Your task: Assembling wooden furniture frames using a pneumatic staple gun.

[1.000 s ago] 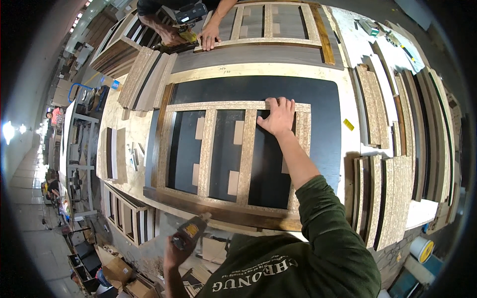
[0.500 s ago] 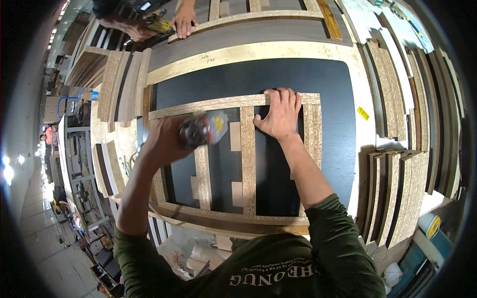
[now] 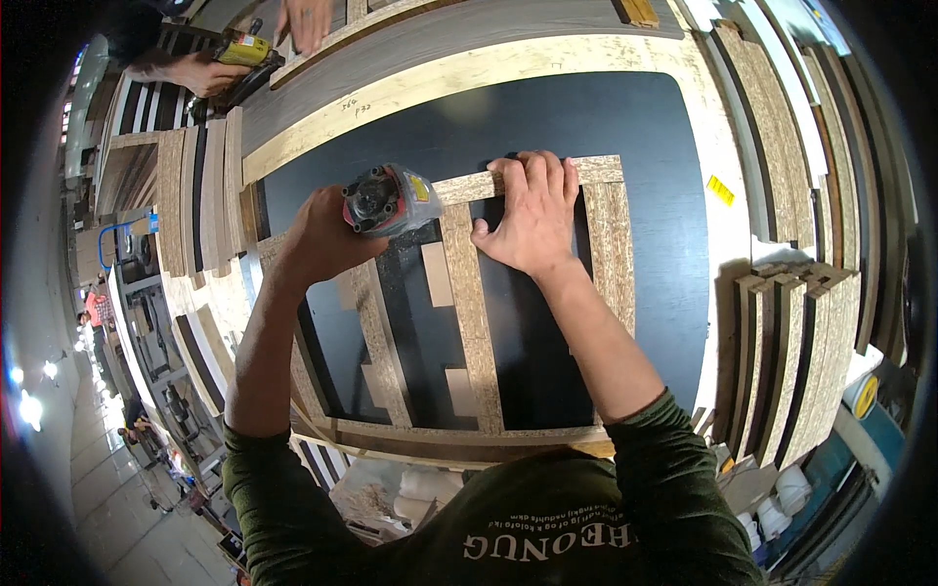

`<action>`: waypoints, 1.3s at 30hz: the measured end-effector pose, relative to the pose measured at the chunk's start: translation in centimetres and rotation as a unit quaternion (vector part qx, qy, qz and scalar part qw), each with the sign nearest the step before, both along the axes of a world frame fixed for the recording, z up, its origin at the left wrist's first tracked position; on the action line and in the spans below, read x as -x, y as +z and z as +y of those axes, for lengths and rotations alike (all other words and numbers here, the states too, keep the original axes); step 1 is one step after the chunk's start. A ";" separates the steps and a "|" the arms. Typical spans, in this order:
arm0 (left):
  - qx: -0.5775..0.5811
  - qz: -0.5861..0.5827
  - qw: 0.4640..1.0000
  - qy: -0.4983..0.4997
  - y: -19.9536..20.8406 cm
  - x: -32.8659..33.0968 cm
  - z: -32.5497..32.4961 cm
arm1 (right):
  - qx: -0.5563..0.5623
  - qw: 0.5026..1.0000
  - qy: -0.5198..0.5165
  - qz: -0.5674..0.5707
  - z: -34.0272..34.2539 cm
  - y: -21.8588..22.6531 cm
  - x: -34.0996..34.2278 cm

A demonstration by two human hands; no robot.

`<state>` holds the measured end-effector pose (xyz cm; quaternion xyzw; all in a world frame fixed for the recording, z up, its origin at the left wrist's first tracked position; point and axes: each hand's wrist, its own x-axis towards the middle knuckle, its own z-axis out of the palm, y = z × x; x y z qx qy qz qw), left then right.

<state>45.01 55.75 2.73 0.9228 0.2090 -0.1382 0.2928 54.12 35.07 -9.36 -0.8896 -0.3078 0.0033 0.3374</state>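
My left hand is closed round a nail gun, seen from above with a black bolted cap, a red band and a pale grey body. The nail gun sits over the far rail of a ladder-like particleboard frame, left of my right hand; its nose is hidden. My right hand grips that far rail, fingers hooked over its outer edge and thumb spread on the near side. Under the frame lies a dark panel, visible through the gaps. Small light blocks sit against the crosspieces.
Across the bench, a co-worker's hand holds a yellow nail gun at another frame. Stacked particleboard strips stand at the right, more strips at the left. A yellow label lies beside the panel.
The nail gun, blurred earlier, has moved away from me onto the far rail and shows sharply now. My right hand keeps its place on the rail. The whole view has tilted slightly.
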 end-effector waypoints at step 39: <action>-0.047 0.025 0.994 -0.092 -0.5 -1.4 -1.1 | -0.006 1.000 0.001 0.014 -0.4 0.4 -0.1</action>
